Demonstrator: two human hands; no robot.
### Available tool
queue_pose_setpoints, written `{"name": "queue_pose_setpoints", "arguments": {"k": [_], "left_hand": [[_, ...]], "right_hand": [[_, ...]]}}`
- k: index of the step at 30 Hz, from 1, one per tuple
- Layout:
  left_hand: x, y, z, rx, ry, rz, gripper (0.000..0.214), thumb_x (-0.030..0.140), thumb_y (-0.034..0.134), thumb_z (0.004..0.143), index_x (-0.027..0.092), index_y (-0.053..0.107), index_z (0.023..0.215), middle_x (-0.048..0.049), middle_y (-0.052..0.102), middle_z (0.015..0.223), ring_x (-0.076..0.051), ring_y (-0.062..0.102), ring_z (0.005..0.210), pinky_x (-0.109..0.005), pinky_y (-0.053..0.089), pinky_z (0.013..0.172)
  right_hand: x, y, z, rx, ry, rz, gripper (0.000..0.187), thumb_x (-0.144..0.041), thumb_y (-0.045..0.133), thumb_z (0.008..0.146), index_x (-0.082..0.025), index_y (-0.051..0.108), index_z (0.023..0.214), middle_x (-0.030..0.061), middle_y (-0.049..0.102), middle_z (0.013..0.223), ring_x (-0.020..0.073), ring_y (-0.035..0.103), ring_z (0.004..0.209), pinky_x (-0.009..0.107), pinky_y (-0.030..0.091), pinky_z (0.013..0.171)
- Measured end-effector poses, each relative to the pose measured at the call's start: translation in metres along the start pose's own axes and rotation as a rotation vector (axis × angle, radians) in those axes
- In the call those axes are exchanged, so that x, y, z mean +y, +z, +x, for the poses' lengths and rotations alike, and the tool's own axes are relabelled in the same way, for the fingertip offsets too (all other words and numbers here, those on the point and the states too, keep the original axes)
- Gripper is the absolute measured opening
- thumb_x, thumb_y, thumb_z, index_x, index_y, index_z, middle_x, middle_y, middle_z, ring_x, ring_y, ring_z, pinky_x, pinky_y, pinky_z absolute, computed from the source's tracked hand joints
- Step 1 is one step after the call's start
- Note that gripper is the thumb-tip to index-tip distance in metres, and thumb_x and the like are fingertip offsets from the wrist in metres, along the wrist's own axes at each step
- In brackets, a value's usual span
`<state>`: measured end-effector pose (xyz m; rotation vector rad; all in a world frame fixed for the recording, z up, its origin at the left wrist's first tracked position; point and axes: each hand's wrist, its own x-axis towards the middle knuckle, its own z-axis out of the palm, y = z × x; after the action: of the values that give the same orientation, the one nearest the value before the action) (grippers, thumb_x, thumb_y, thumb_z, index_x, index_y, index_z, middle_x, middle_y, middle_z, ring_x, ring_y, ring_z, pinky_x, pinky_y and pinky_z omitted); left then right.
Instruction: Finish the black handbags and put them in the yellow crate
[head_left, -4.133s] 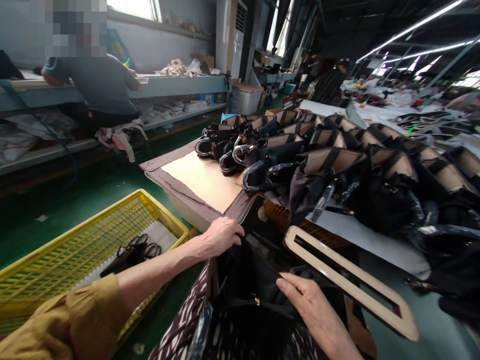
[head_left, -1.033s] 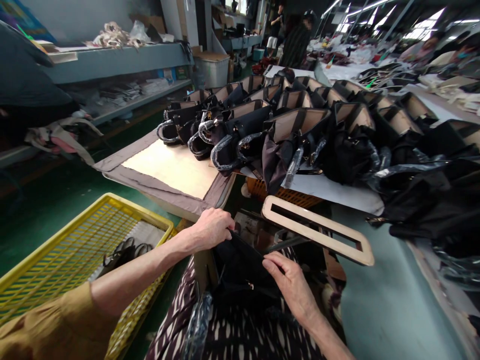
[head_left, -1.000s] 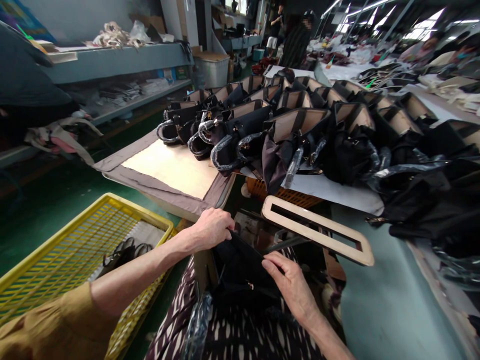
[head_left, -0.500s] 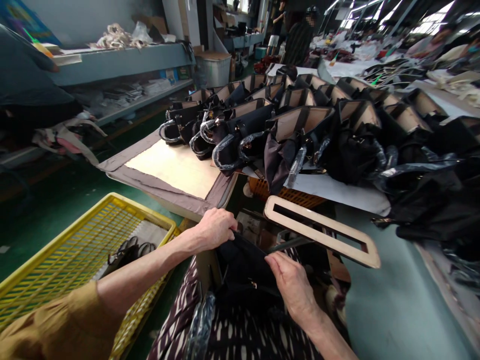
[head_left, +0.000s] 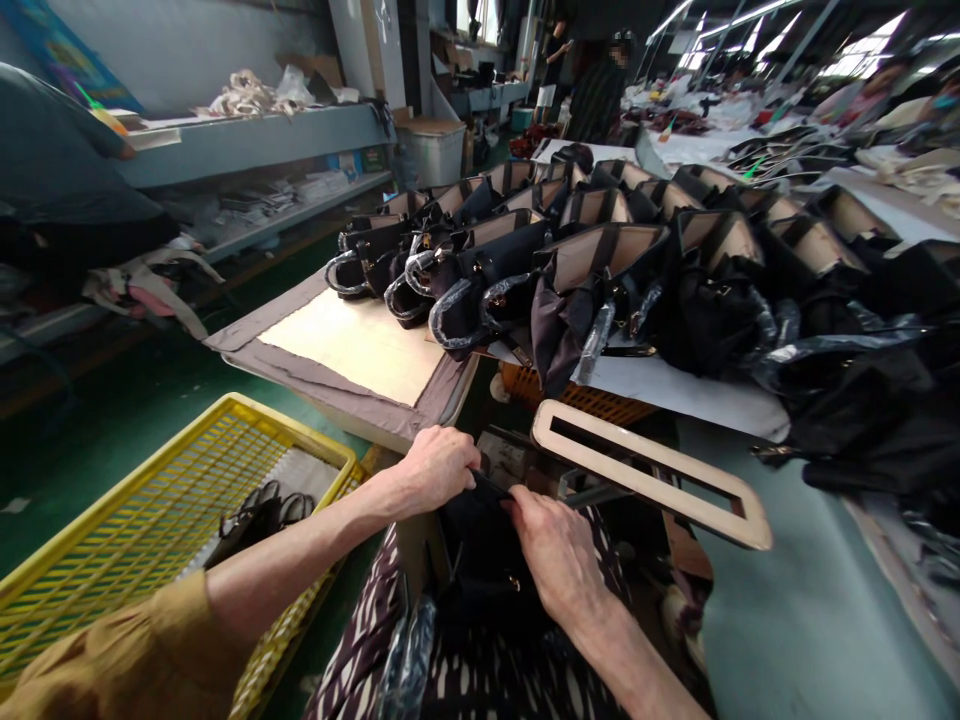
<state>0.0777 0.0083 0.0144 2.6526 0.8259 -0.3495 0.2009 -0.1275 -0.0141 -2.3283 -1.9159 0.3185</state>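
Observation:
A black handbag rests on my lap, with a small gold fitting on its side and a plastic-wrapped handle hanging at its lower left. My left hand pinches the far corner of the bag's top edge, fingers closed. Close beside it, my right hand grips the same edge between thumb and fingers. The hands hide part of the rim, and the bag's inside is not visible. Just beyond my right hand is a pale oblong frame with a long slot.
Many black bags with tan linings crowd the table ahead. A padded board lies at its left end. On the floor at left stands a yellow plastic basket holding dark straps. A co-worker bends at the far left; other people stand behind.
My right hand has slid left along the bag's top edge, closer to my left hand. My left hand keeps its grip. The view has shifted slightly.

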Motion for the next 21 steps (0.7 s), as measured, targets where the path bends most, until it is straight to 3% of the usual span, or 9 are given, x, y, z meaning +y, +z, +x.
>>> {"name": "queue_pose_setpoints", "arguments": {"k": [7, 13, 17, 21], "left_hand": [[0.0, 0.001, 0.002, 0.004, -0.017, -0.005, 0.015, 0.027, 0.055, 0.069, 0.025, 0.068, 0.077, -0.0022, 0.067, 0.08, -0.021, 0.062, 0.077, -0.027, 0.043, 0.062], [0.0, 0.003, -0.002, 0.009, -0.026, -0.014, 0.016, 0.024, 0.05, 0.072, 0.02, 0.066, 0.073, -0.0048, 0.065, 0.081, -0.022, 0.061, 0.076, -0.029, 0.044, 0.063], [0.0, 0.003, -0.011, 0.067, 0.002, -0.094, 0.017, 0.02, 0.05, 0.07, 0.02, 0.061, 0.083, -0.0041, 0.062, 0.089, -0.021, 0.06, 0.083, -0.028, 0.045, 0.069], [0.001, -0.001, -0.022, 0.157, 0.113, -0.19, 0.031, 0.015, 0.049, 0.069, 0.021, 0.054, 0.099, -0.0037, 0.055, 0.107, -0.017, 0.056, 0.09, -0.026, 0.045, 0.077]], "right_hand": [[-0.019, -0.001, 0.021, -0.032, -0.038, -0.005, 0.023, -0.017, 0.037, 0.089, -0.018, 0.06, 0.09, 0.0071, 0.069, 0.076, 0.0214, 0.065, 0.069, 0.028, 0.038, 0.056], [-0.021, -0.001, 0.029, -0.053, -0.133, 0.037, 0.023, -0.01, 0.038, 0.086, -0.017, 0.057, 0.096, 0.0064, 0.068, 0.084, 0.0193, 0.066, 0.073, 0.026, 0.039, 0.057], [-0.021, -0.001, 0.032, -0.056, -0.135, 0.093, 0.017, -0.014, 0.042, 0.086, -0.018, 0.055, 0.097, 0.0053, 0.07, 0.084, 0.0186, 0.067, 0.072, 0.025, 0.038, 0.055], [-0.022, -0.002, 0.036, -0.09, -0.068, 0.031, 0.021, -0.021, 0.04, 0.088, -0.018, 0.054, 0.104, 0.0052, 0.07, 0.073, 0.0192, 0.067, 0.067, 0.025, 0.036, 0.052]]}}
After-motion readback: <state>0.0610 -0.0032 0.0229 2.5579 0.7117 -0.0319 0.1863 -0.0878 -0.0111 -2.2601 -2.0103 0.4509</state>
